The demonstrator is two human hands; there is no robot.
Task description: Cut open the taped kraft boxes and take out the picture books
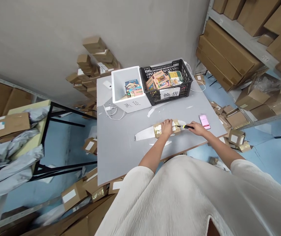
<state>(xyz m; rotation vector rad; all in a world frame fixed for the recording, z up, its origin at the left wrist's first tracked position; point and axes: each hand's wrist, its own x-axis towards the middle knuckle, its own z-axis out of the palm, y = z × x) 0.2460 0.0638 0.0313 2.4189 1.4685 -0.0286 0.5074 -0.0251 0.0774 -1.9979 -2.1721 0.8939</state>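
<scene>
A small cardboard box [158,130] wrapped in shiny tape lies on the grey table [120,147]. My left hand [166,127] grips it from above, fingers bent over its top. In my right hand [197,128] is a yellow-and-black utility knife [187,127], its tip against the right part of the box. White paper [144,133] sticks out flat to the left of the box. Just beyond my right hand lies a phone [205,121] with a pink screen.
At the table's back stand a white foam box [133,105] and a black plastic crate [166,93], both holding booklets. A white cable [113,113] lies at the left. Cardboard boxes crowd the floor and the shelf [266,59] on the right.
</scene>
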